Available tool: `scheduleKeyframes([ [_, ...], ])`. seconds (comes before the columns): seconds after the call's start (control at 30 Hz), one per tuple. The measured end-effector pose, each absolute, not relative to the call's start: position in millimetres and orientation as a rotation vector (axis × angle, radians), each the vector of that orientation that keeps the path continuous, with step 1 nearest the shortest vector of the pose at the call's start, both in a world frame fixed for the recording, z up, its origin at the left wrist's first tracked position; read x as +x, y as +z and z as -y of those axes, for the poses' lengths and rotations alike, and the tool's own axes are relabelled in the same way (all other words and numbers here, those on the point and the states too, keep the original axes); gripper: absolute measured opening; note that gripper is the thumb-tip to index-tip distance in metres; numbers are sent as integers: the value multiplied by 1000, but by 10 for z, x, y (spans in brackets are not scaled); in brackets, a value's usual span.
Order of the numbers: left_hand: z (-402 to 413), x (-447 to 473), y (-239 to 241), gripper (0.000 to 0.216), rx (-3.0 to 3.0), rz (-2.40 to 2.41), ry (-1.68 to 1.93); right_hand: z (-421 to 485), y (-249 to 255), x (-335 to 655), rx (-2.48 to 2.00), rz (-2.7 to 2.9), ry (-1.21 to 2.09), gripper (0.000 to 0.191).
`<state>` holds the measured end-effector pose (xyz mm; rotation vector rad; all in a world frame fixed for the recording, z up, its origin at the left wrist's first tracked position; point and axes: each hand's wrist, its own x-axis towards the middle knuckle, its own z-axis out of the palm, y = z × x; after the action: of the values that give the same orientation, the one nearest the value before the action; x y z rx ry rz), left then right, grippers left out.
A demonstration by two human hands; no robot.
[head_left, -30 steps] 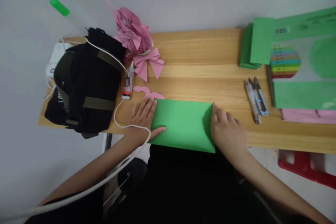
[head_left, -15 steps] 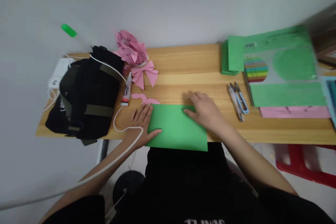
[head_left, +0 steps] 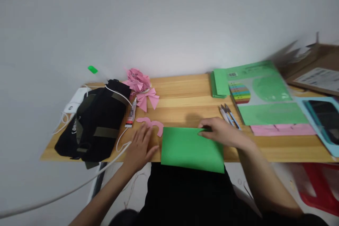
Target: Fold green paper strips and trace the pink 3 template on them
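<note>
A folded green paper sheet (head_left: 191, 149) lies at the near edge of the wooden table (head_left: 185, 102), partly overhanging it. My right hand (head_left: 221, 133) rests on the sheet's far right corner, fingers curled onto the paper's edge. My left hand (head_left: 140, 147) lies flat on the table just left of the sheet, fingers spread, off the paper. A pink cut-out shape (head_left: 152, 124) lies just beyond my left hand.
A black bag (head_left: 95, 125) with a white cable (head_left: 120, 144) sits at the left. Pink paper bows (head_left: 144, 93) and a glue tube (head_left: 130, 114) lie behind. Snips (head_left: 230, 115), green paper packs (head_left: 261, 93), pink sheets (head_left: 283, 129) and a tablet (head_left: 321, 120) fill the right.
The view has tilted up and back. My left hand slid off the green sheet to the table beside it. My right hand shifted to the sheet's far right corner.
</note>
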<state>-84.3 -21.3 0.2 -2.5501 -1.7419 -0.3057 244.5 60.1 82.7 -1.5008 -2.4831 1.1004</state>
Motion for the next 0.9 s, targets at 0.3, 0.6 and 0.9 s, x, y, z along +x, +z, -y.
scheduleKeyframes([
  [0.3, -21, -580, -39, 50, -2304, 2022, -394, -317, 630, 3036, -1600, 1405, 1231, 41],
  [0.6, -77, -197, -120, 45, -2668, 1785, -416, -307, 241, 3007, -1642, 1158, 1143, 35],
  [0.9, -505, -389, -19, 44, -2759, 1734, -553, -428, -2, 2783, -1591, 1049, 1074, 36],
])
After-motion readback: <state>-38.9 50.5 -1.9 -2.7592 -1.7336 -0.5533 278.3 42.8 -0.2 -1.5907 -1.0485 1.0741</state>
